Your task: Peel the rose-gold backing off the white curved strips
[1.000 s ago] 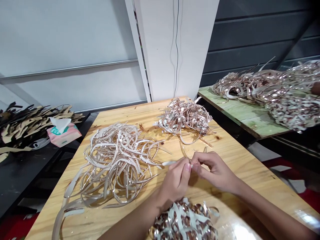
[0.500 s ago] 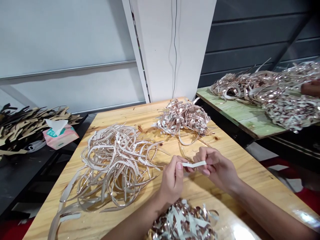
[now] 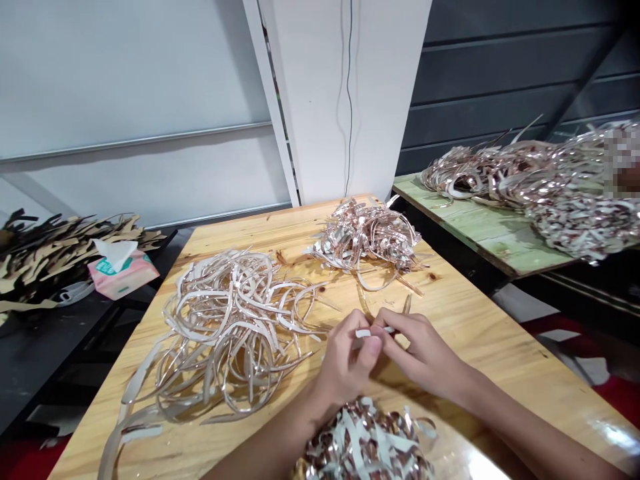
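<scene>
A narrow strip [image 3: 363,333], pale on the side that shows, is pinched between my two hands over the middle of the wooden table [image 3: 280,427]. My left hand [image 3: 347,357] is closed on it with thumb and fingers. Touching the left fingertips, my right hand [image 3: 415,343] is also closed on the strip; most of it is hidden by the fingers. Below my wrists lies a heap of short curled strips [image 3: 367,443], pale and shiny rose-gold. To the left spreads a loose tangle of long strips [image 3: 235,320].
A bundle of rose-gold strips [image 3: 367,233] lies at the table's back. On the green table [image 3: 465,223] at right are more shiny strips [image 3: 540,173] and part of another person's hand [image 3: 627,180]. At left stand a tissue box [image 3: 123,273] and brown paper strips [image 3: 65,250].
My right hand has moved left to meet my left hand. The strip, earlier stretched between them, is now mostly covered by my fingers.
</scene>
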The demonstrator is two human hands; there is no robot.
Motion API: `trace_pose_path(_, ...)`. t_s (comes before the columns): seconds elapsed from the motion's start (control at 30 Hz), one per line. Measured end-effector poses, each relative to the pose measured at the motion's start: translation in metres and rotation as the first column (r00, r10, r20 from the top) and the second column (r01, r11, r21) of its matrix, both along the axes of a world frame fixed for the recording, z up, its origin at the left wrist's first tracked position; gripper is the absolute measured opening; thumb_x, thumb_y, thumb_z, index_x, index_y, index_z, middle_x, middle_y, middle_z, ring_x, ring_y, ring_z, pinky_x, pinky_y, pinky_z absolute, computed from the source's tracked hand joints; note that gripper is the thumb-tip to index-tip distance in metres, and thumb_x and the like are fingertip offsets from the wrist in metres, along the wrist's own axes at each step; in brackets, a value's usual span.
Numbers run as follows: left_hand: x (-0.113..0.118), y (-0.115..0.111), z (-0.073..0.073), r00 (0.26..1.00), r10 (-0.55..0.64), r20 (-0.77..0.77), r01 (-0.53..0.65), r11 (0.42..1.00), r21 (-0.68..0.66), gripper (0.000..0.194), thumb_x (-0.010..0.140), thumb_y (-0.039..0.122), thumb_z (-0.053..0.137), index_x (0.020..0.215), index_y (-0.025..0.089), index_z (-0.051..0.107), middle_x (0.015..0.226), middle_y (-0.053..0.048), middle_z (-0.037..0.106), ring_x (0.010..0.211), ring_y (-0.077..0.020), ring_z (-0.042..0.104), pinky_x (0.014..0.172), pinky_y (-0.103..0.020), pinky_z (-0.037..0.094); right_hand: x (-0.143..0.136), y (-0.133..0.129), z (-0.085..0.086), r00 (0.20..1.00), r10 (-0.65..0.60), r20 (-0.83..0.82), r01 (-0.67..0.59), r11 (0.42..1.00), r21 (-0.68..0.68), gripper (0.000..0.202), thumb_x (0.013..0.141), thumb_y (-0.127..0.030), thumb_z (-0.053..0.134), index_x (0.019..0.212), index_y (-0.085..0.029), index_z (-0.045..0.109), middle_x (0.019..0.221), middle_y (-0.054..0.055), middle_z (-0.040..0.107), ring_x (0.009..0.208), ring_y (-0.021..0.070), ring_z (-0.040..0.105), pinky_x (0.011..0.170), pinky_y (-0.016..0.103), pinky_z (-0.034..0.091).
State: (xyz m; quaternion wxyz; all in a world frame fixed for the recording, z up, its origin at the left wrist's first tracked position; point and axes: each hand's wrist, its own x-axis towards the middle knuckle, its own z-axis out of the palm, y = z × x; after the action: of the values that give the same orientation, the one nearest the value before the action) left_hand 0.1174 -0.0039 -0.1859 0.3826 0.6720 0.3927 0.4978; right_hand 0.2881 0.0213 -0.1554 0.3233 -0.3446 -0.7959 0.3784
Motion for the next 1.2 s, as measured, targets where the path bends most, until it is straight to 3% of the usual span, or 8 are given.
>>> trace_pose_path(0.13, 0.002, 0.003, 0.003, 0.997, -0.011, -0.078, 0.005, 0.998, -0.066, 0.039, 0.111, 0.039, 0.029, 0.077, 0.022, 0.039, 0.072, 0.002, 0.041, 0.067, -0.0155, 0.040, 0.067, -0.031, 0.033, 0.000, 0.000, -0.002, 0.999, 0.005, -0.039, -0.006, 1.000, -0.022, 0.034, 0.108, -0.039, 0.043, 0.079, -0.022, 0.046, 0.068, -0.003, 0.050, 0.060, 0.0150, 0.047, 0.059, 0.028, 0.034)
trace_pose_path(0.4, 0.005, 0.004, -0.005, 0.999, 0.015, 0.043, -0.011, 0.996, -0.085, 0.040, 0.112, 0.039, 0.027, 0.084, 0.020, 0.049, 0.081, -0.001, 0.051, 0.078, -0.0176, 0.049, 0.077, -0.031, 0.039, 0.001, 0.004, -0.007, 0.971, -0.034, -0.235, -0.025, 0.970, -0.243, 0.035, 0.108, -0.045, 0.046, 0.084, -0.021, 0.055, 0.072, -0.001, 0.055, 0.066, 0.0167, 0.051, 0.064, 0.029, 0.040)
trace_pose_path(0.6, 0.007, 0.005, -0.005, 0.989, 0.054, 0.141, -0.039, 0.994, -0.106, 0.043, 0.111, 0.043, 0.027, 0.079, 0.021, 0.045, 0.080, -0.001, 0.049, 0.079, -0.0174, 0.049, 0.076, -0.031, 0.040, -0.001, 0.007, -0.009, 0.925, -0.106, -0.364, -0.035, 0.932, -0.362, 0.035, 0.107, -0.041, 0.050, 0.079, -0.021, 0.057, 0.067, -0.002, 0.055, 0.063, 0.0160, 0.051, 0.062, 0.029, 0.038)
trace_pose_path(0.77, 0.007, 0.007, -0.003, 0.975, 0.090, 0.204, -0.062, 0.988, -0.138, 0.045, 0.110, 0.049, 0.032, 0.076, 0.022, 0.044, 0.076, 0.000, 0.049, 0.074, -0.0167, 0.050, 0.075, -0.030, 0.043, -0.005, 0.008, -0.011, 0.811, -0.202, -0.549, -0.114, 0.866, -0.487, 0.033, 0.104, -0.037, 0.055, 0.074, -0.022, 0.054, 0.060, -0.004, 0.048, 0.059, 0.0150, 0.046, 0.061, 0.028, 0.036)
trace_pose_path(0.9, 0.009, 0.008, -0.008, 0.964, 0.106, 0.245, -0.054, 0.976, -0.210, 0.044, 0.109, 0.051, 0.034, 0.079, 0.022, 0.048, 0.083, -0.003, 0.060, 0.077, -0.0174, 0.054, 0.081, -0.031, 0.046, -0.008, 0.011, -0.008, 0.718, -0.314, -0.621, -0.130, 0.816, -0.563, 0.032, 0.100, -0.036, 0.057, 0.071, -0.022, 0.050, 0.057, -0.005, 0.039, 0.055, 0.0151, 0.041, 0.057, 0.028, 0.035)
trace_pose_path(1.03, 0.010, 0.009, -0.012, 0.922, 0.110, 0.371, -0.008, 0.964, -0.266, 0.046, 0.108, 0.053, 0.032, 0.078, 0.022, 0.047, 0.083, -0.004, 0.064, 0.081, -0.0189, 0.059, 0.085, -0.033, 0.047, -0.009, 0.014, -0.006, 0.663, -0.377, -0.647, -0.082, 0.822, -0.563, 0.031, 0.097, -0.035, 0.056, 0.070, -0.025, 0.046, 0.057, -0.005, 0.034, 0.051, 0.0156, 0.035, 0.052, 0.029, 0.035)
trace_pose_path(1.1, 0.009, 0.008, -0.012, 0.912, 0.089, 0.401, 0.025, 0.962, -0.271, 0.050, 0.107, 0.057, 0.030, 0.079, 0.021, 0.049, 0.081, -0.005, 0.064, 0.081, -0.0200, 0.060, 0.082, -0.033, 0.048, -0.008, 0.012, -0.007, 0.664, -0.343, -0.664, -0.101, 0.840, -0.534, 0.031, 0.098, -0.035, 0.055, 0.070, -0.025, 0.046, 0.057, -0.005, 0.036, 0.050, 0.0159, 0.037, 0.052, 0.030, 0.036)
trace_pose_path(1.2, 0.006, 0.006, -0.006, 0.954, -0.001, 0.299, 0.081, 0.963, -0.256, 0.052, 0.104, 0.063, 0.034, 0.083, 0.020, 0.054, 0.080, -0.005, 0.063, 0.078, -0.0206, 0.059, 0.075, -0.033, 0.048, -0.007, 0.006, -0.011, 0.709, -0.224, -0.669, -0.164, 0.870, -0.465, 0.033, 0.102, -0.035, 0.055, 0.072, -0.023, 0.052, 0.058, -0.004, 0.043, 0.052, 0.0158, 0.043, 0.053, 0.030, 0.036)
